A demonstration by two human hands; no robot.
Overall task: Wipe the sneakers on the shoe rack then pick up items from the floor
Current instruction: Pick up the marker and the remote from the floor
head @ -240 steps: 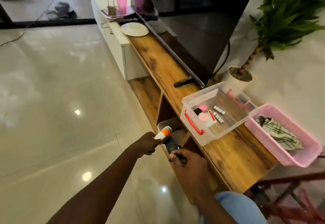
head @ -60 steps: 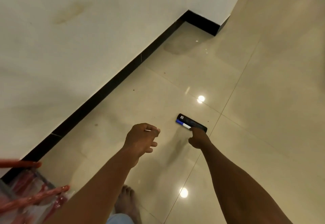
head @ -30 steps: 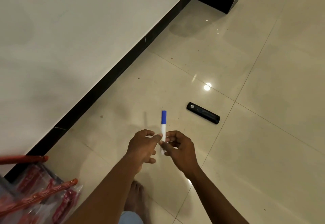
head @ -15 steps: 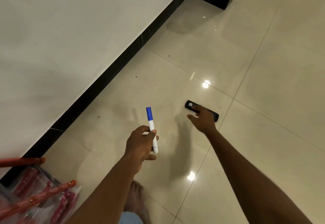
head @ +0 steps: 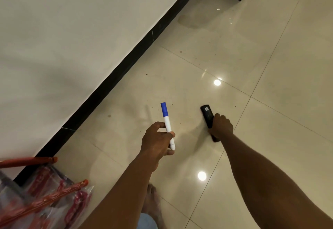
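Down at the floor, right hand newly clasped round remote; left hand still gripping marker.

No word, brand or number can be read anywhere in this view. The black remote carries a small pale square label near its far end, patterned like a printed code, but it is too small to make out. The white marker with the blue cap has a few tiny dark marks near its lower end that are equally illegible, and the clear packets at the lower left bear red printing that is blurred beyond reading.
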